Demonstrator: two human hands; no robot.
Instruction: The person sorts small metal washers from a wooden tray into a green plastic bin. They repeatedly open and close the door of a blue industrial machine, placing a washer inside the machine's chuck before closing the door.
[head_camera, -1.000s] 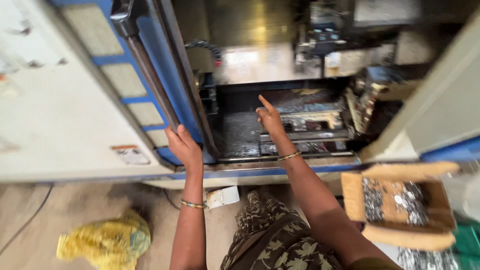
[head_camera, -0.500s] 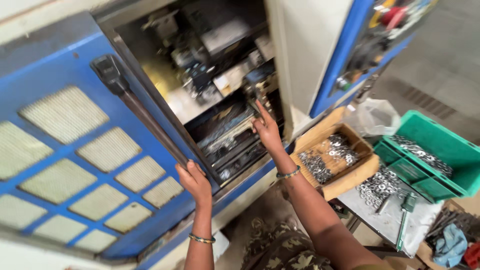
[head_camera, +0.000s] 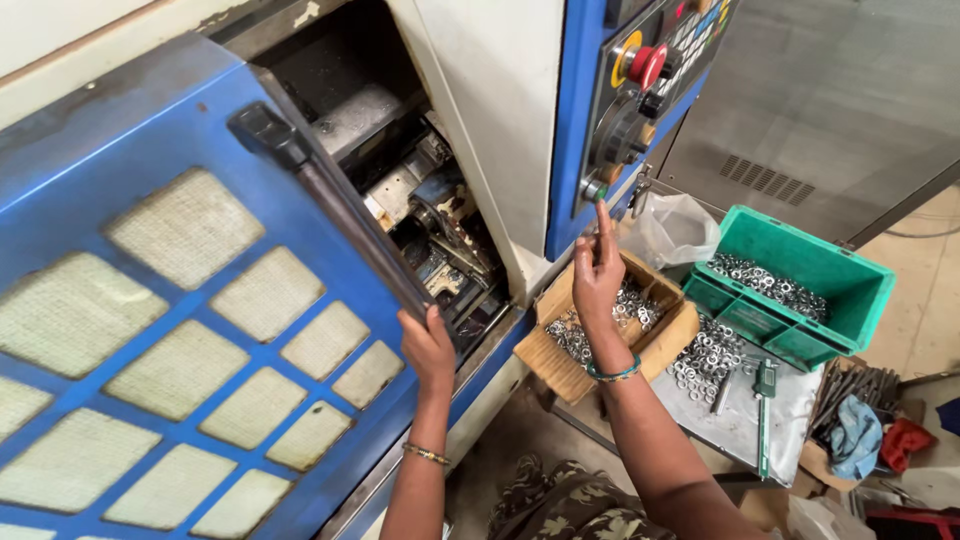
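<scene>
My left hand (head_camera: 428, 347) grips the lower end of the long dark bar handle (head_camera: 340, 225) on the blue sliding machine door (head_camera: 190, 300). The door covers most of the opening; a narrow gap shows the dark machine interior (head_camera: 440, 230). My right hand (head_camera: 597, 270) is raised with the index finger stretched up, its tip at a small green button (head_camera: 596, 189) on the blue control panel (head_camera: 640, 100). This hand holds nothing. A red round knob (head_camera: 645, 66) sits higher on the panel.
A cardboard box (head_camera: 610, 330) of small metal rings stands under my right hand. A green plastic crate (head_camera: 800, 285) with more rings is at the right, beside loose rings, a caliper (head_camera: 765, 385) and rags (head_camera: 860, 435). A clear plastic bag (head_camera: 675, 228) lies behind.
The door has slid right with my left hand on its handle, closing most of the opening. My right hand left the machine interior and rose to the control panel button.
</scene>
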